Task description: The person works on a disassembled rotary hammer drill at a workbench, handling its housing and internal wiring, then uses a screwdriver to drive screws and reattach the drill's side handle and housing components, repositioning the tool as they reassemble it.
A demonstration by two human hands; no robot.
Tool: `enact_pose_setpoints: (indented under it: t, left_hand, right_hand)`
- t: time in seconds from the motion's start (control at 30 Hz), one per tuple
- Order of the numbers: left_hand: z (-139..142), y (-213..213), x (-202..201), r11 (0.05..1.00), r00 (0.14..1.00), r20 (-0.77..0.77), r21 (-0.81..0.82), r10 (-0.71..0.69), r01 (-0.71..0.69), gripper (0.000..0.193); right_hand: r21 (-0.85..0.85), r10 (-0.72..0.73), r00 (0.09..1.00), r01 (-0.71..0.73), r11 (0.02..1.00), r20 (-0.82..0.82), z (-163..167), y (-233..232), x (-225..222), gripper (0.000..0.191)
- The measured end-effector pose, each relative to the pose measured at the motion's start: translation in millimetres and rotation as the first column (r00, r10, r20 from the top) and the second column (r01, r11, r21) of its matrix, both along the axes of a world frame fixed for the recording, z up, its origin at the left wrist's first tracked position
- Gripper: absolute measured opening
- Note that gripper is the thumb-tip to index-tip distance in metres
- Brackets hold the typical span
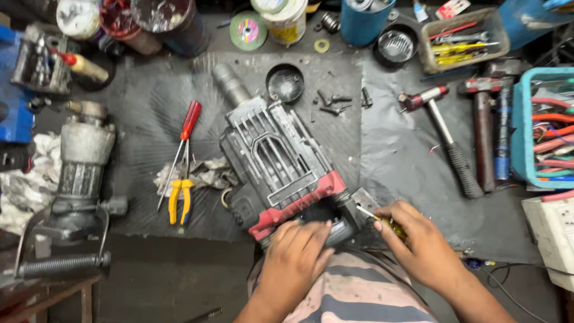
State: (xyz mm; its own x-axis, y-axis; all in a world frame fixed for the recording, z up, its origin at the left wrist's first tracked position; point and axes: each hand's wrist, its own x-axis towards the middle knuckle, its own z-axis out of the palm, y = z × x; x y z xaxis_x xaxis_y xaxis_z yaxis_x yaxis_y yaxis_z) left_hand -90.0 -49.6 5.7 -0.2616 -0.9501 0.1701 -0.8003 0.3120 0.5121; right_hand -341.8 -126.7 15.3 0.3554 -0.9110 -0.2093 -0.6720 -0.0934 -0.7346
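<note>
At far left we see a second, grey power tool point(81, 173) lying lengthwise on the surface point(155, 269), clear of the work, with pale rags point(27, 185) beside it. Next come a red-handled screwdriver point(184, 140) and yellow-handled pliers point(180, 200), laid side by side on the dark mat point(388, 155), handles towards us, so that, we judge, either can be picked up without looking; a crumpled cloth point(206, 173) lies just beside them.

At the centre lies the demolition hammer housing point(278, 161), grey with a red band, set diagonally with its nose pointing away and its rear end drawn in against our lap. Our left hand point(296, 254) lies flat over that rear end, fingers spread and pressed on the casing: its grip is open, holding nothing, and serves, we judge, to pin the body down. Above it, a round black cap point(284, 82) and a few loose screws point(333, 103) are gathered near the housing.

Our right hand point(415, 239) closes its grip round a small yellow-handled screwdriver point(382, 221), whose tip meets the housing's rear corner just beside a grey metal block point(363, 200). Further right lie a red-headed tool with a black ribbed handle point(445, 137), a tray of hand tools point(463, 39) and a teal basket point(541, 128) of pliers, kept well apart from the work.
</note>
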Motion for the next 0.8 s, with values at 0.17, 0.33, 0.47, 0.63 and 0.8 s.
enact_pose_setpoints:
  t: [0.17, 0.33, 0.47, 0.63, 0.8]
  left_hand:
    - [-8, -13, -22, 0.982, 0.999, 0.009, 0.184, 0.032, -0.034, 0.085]
    - [-27, -24, -33, 0.973, 0.959, 0.282, 0.231, -0.041, -0.026, 0.04]
    - [-35, -23, -32, 0.988, 0.954, 0.296, 0.153, -0.042, -0.004, 0.037]
    - [-36, -23, -26, 0.981, 0.97, 0.233, 0.19, -0.072, 0.027, 0.04]
    - [-34, -25, -21, 0.98, 0.981, 0.175, 0.194, -0.086, 0.051, 0.044]
  right_hand:
    - [-0.222, -0.011, 0.996, -0.008, 0.975, -0.083, 18, -3, 22, 0.023]
    - [-0.166, 0.03, 0.952, -0.084, 0.983, -0.306, 27, -13, 35, 0.02]
    - [-0.168, 0.104, 0.909, -0.186, 0.968, -0.403, 26, -26, 36, 0.021]
    - [-0.127, 0.158, 0.888, -0.234, 0.964, -0.432, 25, -37, 37, 0.024]
    - [0.044, 0.211, 0.799, -0.226, 0.973, -0.563, 33, -46, 45, 0.029]
